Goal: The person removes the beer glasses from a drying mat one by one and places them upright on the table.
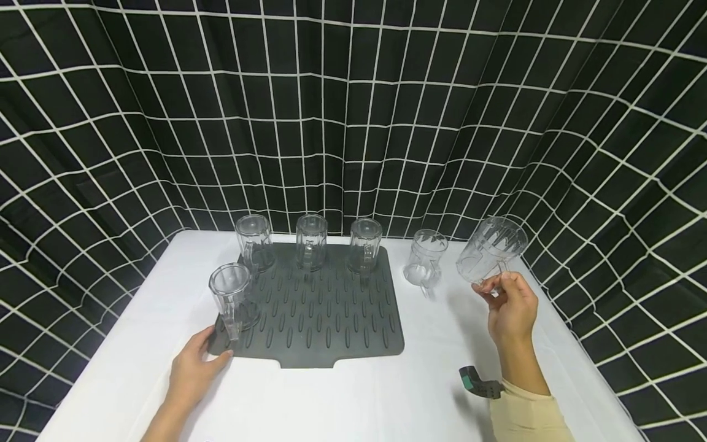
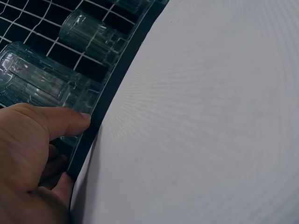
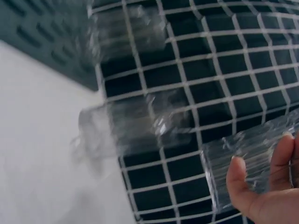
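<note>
My left hand [image 1: 192, 371] grips the front left corner of a dark grey drying mat [image 1: 331, 331], thumb at the front edge and fingers along the left side. Just behind that hand, a clear glass mug [image 1: 234, 298] stands on the mat, its handle toward the front. On the right, my right hand [image 1: 512, 304] pinches the handle of another glass mug [image 1: 488, 252], which is tilted and held above the white table. The right wrist view shows the thumb and fingers at this mug's side [image 3: 219, 172].
Three more glass mugs, left [image 1: 255, 242], middle [image 1: 312, 242] and right [image 1: 364, 245], line the mat's back edge. Between mat and right hand, a glass mug [image 1: 425, 258] stands on the white table [image 1: 409, 399]. A black cloth [image 1: 353, 110] with white grid lines surrounds the table.
</note>
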`<state>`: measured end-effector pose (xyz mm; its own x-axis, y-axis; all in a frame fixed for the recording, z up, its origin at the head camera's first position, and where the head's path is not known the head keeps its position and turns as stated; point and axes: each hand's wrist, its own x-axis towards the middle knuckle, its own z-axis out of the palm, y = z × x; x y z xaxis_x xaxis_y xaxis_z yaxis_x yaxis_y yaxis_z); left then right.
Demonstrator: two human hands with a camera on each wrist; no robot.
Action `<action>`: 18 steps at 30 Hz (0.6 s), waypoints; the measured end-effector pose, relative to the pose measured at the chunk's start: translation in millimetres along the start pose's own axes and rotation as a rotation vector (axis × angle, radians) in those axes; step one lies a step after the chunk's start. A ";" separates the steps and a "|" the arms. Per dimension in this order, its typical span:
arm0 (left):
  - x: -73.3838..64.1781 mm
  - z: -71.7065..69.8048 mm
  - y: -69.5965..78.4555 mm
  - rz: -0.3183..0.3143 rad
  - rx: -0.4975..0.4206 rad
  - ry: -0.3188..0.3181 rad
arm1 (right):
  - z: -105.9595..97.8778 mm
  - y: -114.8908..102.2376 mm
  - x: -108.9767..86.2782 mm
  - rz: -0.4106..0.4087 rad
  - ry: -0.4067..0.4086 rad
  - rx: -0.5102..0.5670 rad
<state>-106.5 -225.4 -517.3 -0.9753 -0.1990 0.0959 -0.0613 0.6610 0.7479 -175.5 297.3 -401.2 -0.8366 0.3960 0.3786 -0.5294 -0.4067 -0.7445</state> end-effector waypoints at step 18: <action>-1.0 -1.5 1.9 -0.024 0.005 -0.012 | -39.8 53.8 53.3 0.228 0.134 -0.097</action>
<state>-105.2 -225.0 -515.0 -0.9760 -0.2061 0.0704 -0.0855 0.6600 0.7464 -243.0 329.4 -442.9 -0.9029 0.4116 0.1236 -0.3081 -0.4194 -0.8539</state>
